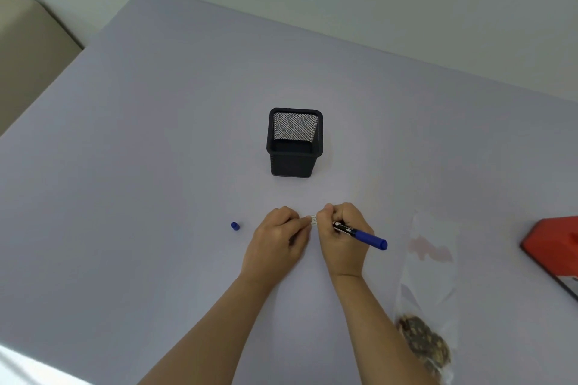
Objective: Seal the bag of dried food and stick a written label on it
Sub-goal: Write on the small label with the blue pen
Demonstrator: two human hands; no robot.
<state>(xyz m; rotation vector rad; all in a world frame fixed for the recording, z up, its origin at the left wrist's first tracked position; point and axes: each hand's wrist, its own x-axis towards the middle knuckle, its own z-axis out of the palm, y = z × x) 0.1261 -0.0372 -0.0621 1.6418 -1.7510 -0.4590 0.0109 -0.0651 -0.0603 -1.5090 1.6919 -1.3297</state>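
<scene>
Lilac table (pixel 156 166); left hand (pixel 275 241) in pinch on label (pixel 314 221), right hand (pixel 339 237) tight round marker (pixel 362 234).

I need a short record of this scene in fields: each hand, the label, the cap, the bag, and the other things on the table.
left hand: pinches the white label
right hand: grips the blue marker, fingertips at the label
cap: blue, lies left of the left hand
bag: clear, lies at the right; dried food in its near end; seal not discernible
pen holder: black mesh, upright, beyond the hands
red object: right edge, cut off
</scene>
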